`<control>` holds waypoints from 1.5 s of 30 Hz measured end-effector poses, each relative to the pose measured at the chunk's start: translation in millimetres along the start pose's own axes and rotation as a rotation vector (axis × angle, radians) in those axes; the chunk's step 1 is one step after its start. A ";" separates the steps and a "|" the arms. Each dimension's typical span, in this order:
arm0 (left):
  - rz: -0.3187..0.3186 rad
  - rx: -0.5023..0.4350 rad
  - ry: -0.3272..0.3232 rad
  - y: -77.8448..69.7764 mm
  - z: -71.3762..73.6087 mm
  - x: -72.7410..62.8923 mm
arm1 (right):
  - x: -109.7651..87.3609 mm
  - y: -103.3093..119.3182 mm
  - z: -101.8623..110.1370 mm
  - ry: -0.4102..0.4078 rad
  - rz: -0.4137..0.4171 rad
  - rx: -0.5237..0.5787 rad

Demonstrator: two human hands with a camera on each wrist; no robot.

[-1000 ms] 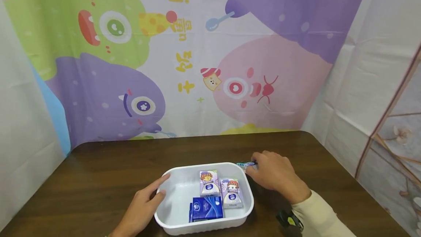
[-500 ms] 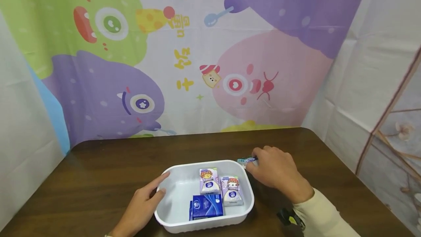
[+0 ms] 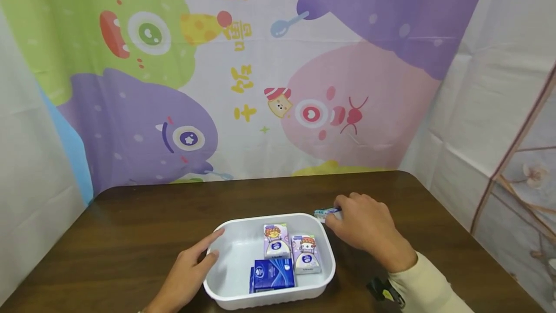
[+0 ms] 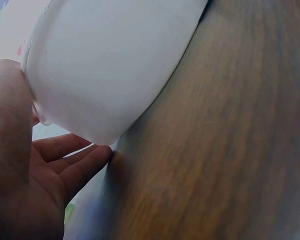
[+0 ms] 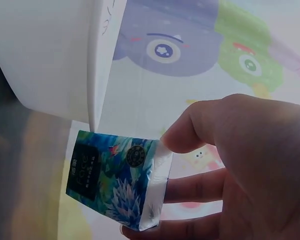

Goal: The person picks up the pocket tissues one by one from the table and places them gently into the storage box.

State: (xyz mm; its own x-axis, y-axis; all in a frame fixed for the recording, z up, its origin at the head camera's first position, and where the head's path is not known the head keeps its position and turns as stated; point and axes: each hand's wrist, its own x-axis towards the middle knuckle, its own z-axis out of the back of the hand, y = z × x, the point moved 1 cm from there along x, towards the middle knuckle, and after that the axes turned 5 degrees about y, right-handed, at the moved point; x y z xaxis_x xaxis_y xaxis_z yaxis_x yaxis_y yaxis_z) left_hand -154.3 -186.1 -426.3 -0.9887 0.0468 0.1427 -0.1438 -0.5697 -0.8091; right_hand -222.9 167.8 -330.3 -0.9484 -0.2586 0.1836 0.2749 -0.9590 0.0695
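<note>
My left hand (image 3: 187,269) holds the left end of a white plastic basin (image 3: 228,299), its thumb over the rim; in the left wrist view, fingers (image 4: 85,162) touch the outer wall. Beyond the basin's far right corner, my right hand (image 3: 365,226) pinches a small tissue pack (image 5: 122,175) by one end. Blue-green floral print and a dark label cover that pack, seen best in the right wrist view. Inside the basin lie two purple-white tissue packs with cartoon faces, one farther back (image 3: 276,241), one at right (image 3: 306,254). A dark blue tissue pack (image 3: 274,274) lies nearer, partly over another blue one.
The basin stands on a dark wooden table (image 3: 108,245). A cartoon-printed curtain (image 3: 252,149) hangs behind the far edge, with pale cloth (image 3: 460,129) on the right side. Near my right sleeve is a black strap (image 3: 384,291) with a yellow-green part.
The floral tissue pack has tilted slightly in my right hand, so more of it shows in the head view. My left hand and the basin stay in place.
</note>
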 end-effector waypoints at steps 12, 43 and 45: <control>-0.004 -0.003 0.004 -0.2 -0.2 -0.2 | -2.5 2.3 4.8 -0.042 -0.004 0.001; 0.026 0.005 0.020 0.4 1.3 1.7 | -13.7 25.8 17.1 -0.042 0.018 -0.012; 0.021 0.010 0.023 0.4 0.6 2.5 | -14.5 27.0 16.7 -0.023 0.022 -0.010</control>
State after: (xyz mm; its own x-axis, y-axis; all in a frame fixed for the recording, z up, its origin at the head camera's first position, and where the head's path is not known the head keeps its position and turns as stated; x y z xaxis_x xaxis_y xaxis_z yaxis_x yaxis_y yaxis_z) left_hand -156.8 -186.7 -425.9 -0.9922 0.0537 0.1122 -0.1225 -0.5790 -0.8061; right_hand -199.1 147.6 -314.8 -0.9383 -0.2767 0.2073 0.2937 -0.9543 0.0559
